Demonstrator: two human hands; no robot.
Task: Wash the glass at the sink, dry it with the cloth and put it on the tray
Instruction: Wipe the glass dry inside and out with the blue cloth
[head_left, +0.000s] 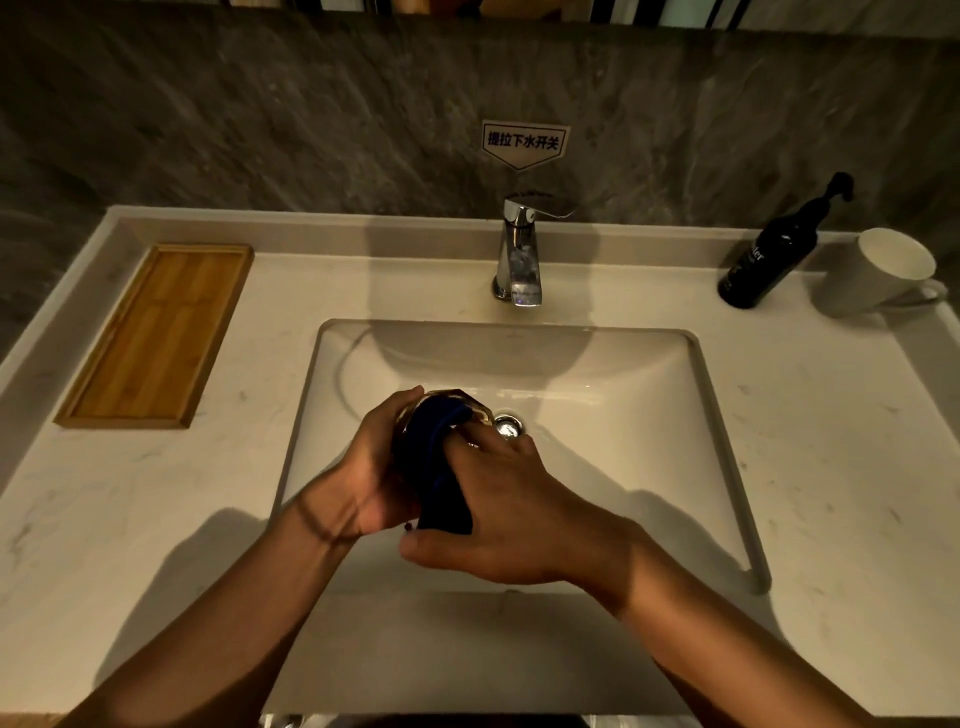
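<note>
Head view: hands (441, 483) around glass (475, 410), cloth (441, 467)

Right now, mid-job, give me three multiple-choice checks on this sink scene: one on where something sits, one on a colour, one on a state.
1. Where is the wooden tray?
A. On the counter left of the sink
B. Inside the basin
C. Beside the white mug

2. What colour is the cloth?
A. White
B. Dark blue
C. Yellow

3. What state is the glass in?
A. Standing on the tray
B. Lying in the basin
C. Held in the hands over the sink, cloth pushed into it

Answers:
1. A: the tray lies on the counter's left side, far from the white mug at the right.
2. B: the fabric between the hands is dark blue.
3. C: the left hand grips the glass while the right hand works the cloth into its mouth.
</note>
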